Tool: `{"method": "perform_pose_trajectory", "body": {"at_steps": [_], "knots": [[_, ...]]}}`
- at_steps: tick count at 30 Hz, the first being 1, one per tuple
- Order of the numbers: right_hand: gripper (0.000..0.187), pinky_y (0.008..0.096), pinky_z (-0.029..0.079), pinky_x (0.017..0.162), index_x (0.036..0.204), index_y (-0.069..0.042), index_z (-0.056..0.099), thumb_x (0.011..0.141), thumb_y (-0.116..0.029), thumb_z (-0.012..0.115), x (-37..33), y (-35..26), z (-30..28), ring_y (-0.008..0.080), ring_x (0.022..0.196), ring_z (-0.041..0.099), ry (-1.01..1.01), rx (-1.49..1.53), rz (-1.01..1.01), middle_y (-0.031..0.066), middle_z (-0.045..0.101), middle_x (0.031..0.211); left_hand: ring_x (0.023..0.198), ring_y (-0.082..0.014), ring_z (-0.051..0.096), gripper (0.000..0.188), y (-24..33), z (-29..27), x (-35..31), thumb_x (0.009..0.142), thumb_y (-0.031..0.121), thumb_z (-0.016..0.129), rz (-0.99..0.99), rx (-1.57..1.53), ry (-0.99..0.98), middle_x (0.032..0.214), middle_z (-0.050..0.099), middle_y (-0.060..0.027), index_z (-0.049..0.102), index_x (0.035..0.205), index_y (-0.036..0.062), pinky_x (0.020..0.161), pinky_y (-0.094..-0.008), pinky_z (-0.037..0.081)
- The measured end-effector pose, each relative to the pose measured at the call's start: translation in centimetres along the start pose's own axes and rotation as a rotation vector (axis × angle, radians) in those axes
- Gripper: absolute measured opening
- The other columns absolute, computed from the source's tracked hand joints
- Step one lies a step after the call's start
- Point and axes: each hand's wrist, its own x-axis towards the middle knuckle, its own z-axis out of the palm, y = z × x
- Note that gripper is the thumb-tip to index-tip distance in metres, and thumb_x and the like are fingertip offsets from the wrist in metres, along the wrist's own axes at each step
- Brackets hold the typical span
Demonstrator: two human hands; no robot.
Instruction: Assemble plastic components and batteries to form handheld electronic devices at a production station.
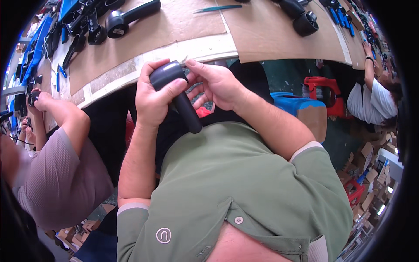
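My left hand wraps round the barrel of a black hair dryer-like device, thumb across the near side and fingers over the far side. Its straight handle slants down towards my belly. Close by the right end of the barrel is my right hand, palm turned partly up. The thumb and forefinger there come together at a small pale thing too tiny to name, and the other fingers curl loosely under it. I cannot tell whether this hand also touches the device.
In front lies a worktable covered in brown board. Similar black devices lie at its left and far right, with teal tweezers between. Blue-handled cutters are at left. Co-workers sit both sides; a blue stool and red stool stand right.
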Motion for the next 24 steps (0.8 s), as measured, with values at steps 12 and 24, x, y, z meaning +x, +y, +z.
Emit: {"method": "perform_pose_trajectory", "body": {"at_steps": [12, 24], "knots": [[0.052, 0.032, 0.063, 0.048, 0.111, 0.008, 0.066, 0.113, -0.043, 0.06, -4.5, -0.3, 2.4, 0.0238, 0.06, 0.072, -0.129, -0.035, 0.233, 0.0191, 0.072, 0.087, 0.086, -0.0206, 0.068, 0.029, -1.0, 1.1, -0.2, 0.11, 0.024, 0.057, 0.036, -0.152, 0.239, 0.108, 0.069, -0.0153, 0.064, 0.124, -0.0008, 0.08, -0.0309, 0.058], [0.05, 0.0285, 0.053, 0.04, 0.1, 0.003, 0.068, 0.11, -0.046, 0.064, -3.8, 0.1, 1.8, 0.0186, 0.053, 0.065, -0.097, -0.109, 0.165, 0.0124, 0.068, 0.074, 0.087, -0.0189, 0.068, 0.023, -0.5, 3.8, -0.7, 0.11, 0.023, 0.06, 0.065, 0.014, 0.166, 0.101, 0.068, -0.0137, 0.062, 0.119, 0.0023, 0.078, -0.0277, 0.056]]}}
